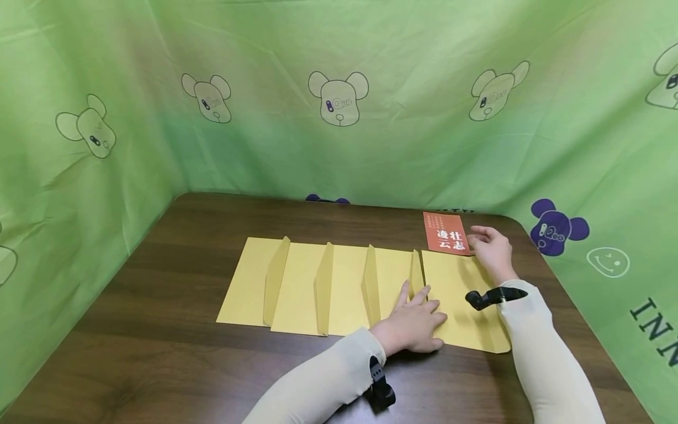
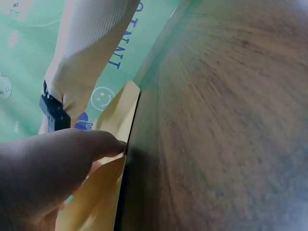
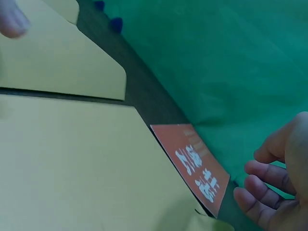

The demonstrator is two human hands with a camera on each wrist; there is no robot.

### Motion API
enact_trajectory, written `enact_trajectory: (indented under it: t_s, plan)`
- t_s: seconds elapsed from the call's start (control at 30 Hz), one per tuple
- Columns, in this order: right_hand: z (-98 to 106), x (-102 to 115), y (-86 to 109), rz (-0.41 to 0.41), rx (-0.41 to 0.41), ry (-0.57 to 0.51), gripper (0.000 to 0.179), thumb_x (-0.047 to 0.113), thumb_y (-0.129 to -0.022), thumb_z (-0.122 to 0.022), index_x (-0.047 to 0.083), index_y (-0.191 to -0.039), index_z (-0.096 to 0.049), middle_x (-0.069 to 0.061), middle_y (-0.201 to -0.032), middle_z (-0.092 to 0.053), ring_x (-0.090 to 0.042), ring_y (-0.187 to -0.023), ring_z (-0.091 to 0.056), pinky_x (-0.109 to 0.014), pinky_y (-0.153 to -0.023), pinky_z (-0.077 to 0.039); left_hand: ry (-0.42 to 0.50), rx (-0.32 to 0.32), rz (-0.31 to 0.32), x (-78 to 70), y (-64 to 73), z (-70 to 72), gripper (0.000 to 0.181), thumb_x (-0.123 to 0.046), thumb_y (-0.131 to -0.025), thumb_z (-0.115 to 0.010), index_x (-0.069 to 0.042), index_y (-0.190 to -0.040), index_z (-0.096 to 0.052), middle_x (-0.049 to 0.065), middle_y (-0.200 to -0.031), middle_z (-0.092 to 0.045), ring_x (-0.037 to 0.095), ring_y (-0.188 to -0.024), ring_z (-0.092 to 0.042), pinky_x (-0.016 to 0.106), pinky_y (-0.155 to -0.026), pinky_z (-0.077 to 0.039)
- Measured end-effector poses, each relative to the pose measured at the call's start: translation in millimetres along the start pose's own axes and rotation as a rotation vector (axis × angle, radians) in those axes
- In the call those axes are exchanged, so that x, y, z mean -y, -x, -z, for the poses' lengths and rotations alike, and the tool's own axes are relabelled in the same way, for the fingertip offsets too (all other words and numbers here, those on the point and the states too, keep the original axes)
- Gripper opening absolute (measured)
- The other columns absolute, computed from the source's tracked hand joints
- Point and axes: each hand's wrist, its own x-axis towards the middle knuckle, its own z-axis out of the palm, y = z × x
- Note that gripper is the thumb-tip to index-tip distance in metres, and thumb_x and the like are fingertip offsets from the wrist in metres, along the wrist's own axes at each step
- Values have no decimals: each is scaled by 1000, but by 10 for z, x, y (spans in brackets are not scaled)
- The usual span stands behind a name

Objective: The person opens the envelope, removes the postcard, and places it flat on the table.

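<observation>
Several yellow paper envelopes [image 1: 301, 288] lie in an overlapping row across the table, some with their flaps raised. The rightmost envelope [image 1: 455, 282] lies at the row's right end, a thin dark gap along its left side. My left hand [image 1: 413, 324] rests with spread fingers across that gap; its thumb [image 2: 108, 144] is at the envelopes' near edge in the left wrist view. Just beyond the rightmost envelope is a red card [image 1: 442, 228] with white characters. My right hand [image 1: 492, 250] is beside the card's right edge, fingers loosely bent and holding nothing in the right wrist view.
The brown wooden table [image 1: 132, 353] has a green patterned cloth [image 1: 402, 153] hanging around its back and sides. A black strap device [image 1: 382, 388] is on the left wrist, and another strap device [image 1: 492, 295] on the right.
</observation>
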Motion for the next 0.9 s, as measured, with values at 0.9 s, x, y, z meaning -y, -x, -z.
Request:
enact_trajectory:
  t_s: [0.9]
  plan:
    - [-305, 194, 800, 268, 209, 44, 39, 4, -95, -61, -9, -131, -53, -30, -121, -60, -40, -104, -60, -35, -83, -49, 168, -94, 124, 641, 452, -133, 71, -55, -98, -48, -21, -158, -30, 4, -162, -27, 28, -151, -14, 58, -116, -14]
